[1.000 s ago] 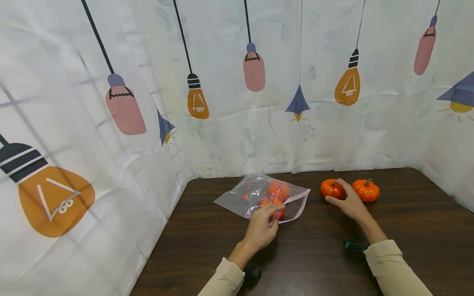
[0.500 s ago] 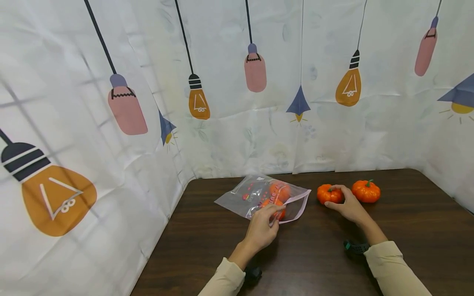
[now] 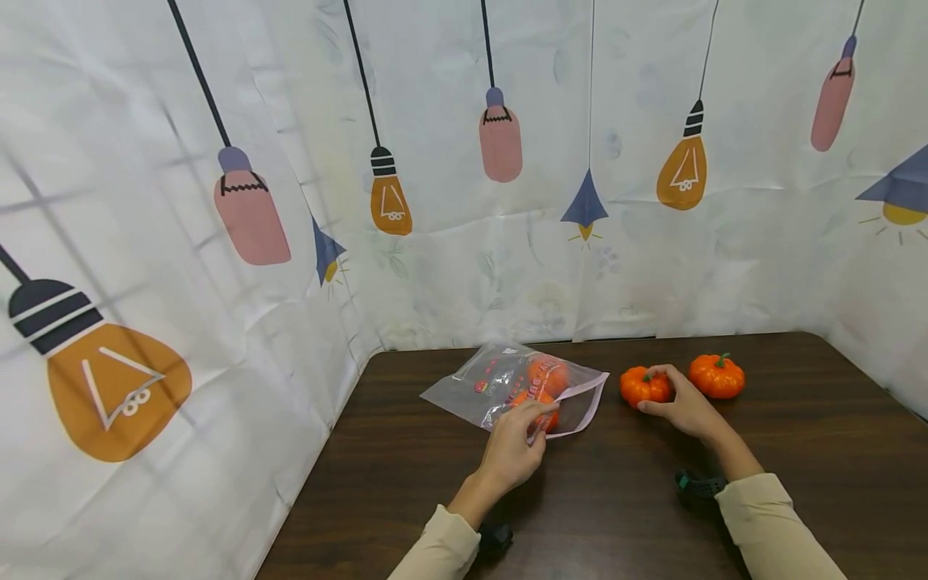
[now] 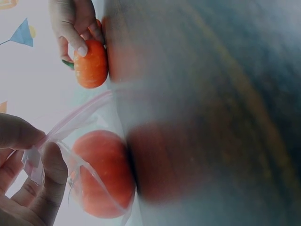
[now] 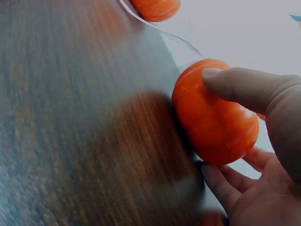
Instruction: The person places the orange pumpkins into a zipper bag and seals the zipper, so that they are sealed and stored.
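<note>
My left hand (image 3: 513,447) pinches the pink-edged mouth of a clear zip bag (image 3: 457,392) between thumb and fingers. Two small orange toy pumpkins (image 3: 548,374) lie inside the bag. To the right of the bag, my right hand (image 3: 685,403) holds another orange pumpkin (image 3: 640,388), low at the table top. In the right wrist view, its thumb (image 5: 240,84) presses one side of that pumpkin, with the fingers round the other side. A loose pumpkin with a green stem (image 3: 716,379) sits just behind and right of my right hand.
The dark wooden table (image 3: 602,507) has its far edge against a white curtain (image 3: 464,274) printed with lamps. A dark strap (image 3: 699,485) is at the right wrist, and a black device (image 3: 496,538) is at the left wrist.
My right hand has brought its pumpkin slightly left and nearer to me, away from the loose one. The left hand and the bag have stayed in place.
</note>
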`<state>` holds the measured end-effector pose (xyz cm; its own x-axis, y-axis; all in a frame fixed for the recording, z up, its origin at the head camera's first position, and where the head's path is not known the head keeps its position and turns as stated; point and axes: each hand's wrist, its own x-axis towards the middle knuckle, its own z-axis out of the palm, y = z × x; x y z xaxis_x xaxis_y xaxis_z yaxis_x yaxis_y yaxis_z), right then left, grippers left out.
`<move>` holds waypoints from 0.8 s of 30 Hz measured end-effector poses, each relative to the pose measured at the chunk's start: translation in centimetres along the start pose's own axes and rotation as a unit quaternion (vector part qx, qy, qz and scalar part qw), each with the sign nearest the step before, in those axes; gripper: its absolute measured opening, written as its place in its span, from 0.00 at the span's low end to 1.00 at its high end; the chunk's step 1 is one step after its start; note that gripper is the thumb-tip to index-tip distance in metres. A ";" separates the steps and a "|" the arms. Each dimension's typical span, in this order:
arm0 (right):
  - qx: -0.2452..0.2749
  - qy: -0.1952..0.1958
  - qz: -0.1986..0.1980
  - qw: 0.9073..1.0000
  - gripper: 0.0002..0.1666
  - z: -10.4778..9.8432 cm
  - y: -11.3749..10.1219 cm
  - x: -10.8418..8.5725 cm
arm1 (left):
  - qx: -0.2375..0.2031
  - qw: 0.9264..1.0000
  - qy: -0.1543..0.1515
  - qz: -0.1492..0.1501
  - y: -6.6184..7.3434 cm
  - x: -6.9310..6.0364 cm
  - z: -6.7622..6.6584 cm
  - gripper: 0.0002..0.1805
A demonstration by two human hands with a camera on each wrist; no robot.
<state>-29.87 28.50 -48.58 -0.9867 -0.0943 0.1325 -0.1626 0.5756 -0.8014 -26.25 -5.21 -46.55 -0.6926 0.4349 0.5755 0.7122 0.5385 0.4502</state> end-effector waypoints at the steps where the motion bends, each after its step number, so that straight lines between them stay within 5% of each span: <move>1: -0.003 0.000 -0.001 1.000 0.38 0.0 0.0 0.0 | 0.002 1.000 0.002 0.001 0.0 0.0 0.0 0.24; 13: -0.035 0.005 -0.022 0.999 0.37 -0.6 -0.1 -0.1 | 0.013 1.000 0.015 0.007 0.2 0.0 0.2 0.24; 24: -0.028 -0.036 -0.064 0.997 0.44 -1.0 -1.6 -0.3 | 0.014 1.000 0.023 0.004 0.0 0.0 0.1 0.24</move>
<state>-29.27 28.43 -46.74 -0.9558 -0.2260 0.1881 -0.2887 0.6001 -0.7461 -26.24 -5.17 -46.65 -0.6807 0.4053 0.6103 0.7134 0.5563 0.4263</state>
